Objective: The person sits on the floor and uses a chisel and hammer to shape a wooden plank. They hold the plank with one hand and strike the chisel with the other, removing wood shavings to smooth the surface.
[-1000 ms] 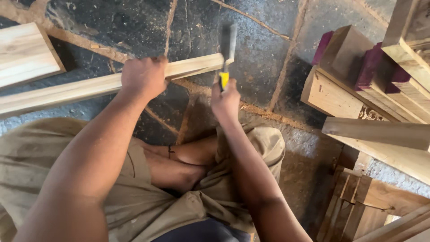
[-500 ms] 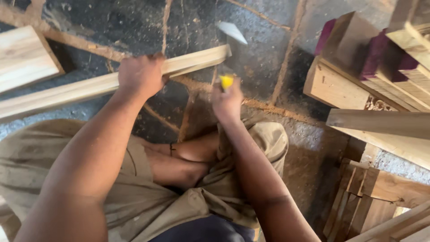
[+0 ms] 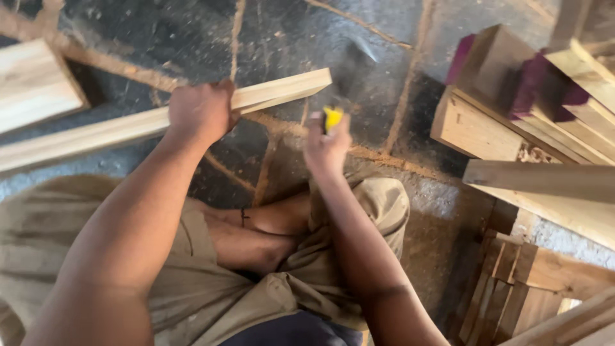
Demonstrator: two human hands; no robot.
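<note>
My left hand (image 3: 200, 111) grips a long pale wooden strip (image 3: 282, 90) that lies slanted across the dark stone floor, its right end raised near the middle of the view. My right hand (image 3: 327, 148) is closed around a yellow-handled tool (image 3: 332, 118). The tool's metal head (image 3: 359, 59) is a motion-blurred streak just right of the strip's end. I sit on the floor with my bare legs folded under tan shorts (image 3: 192, 288).
A pale wood block (image 3: 32, 86) lies at the upper left. Stacked planks and blocks, some with purple-painted ends (image 3: 532, 90), fill the right side. A wooden frame (image 3: 512, 282) stands at the lower right. Sawdust covers the stone floor (image 3: 288, 32).
The tool's head has swung from upright above my right hand to the right and down, now blurred beside the strip's end. My left hand keeps its hold on the strip.
</note>
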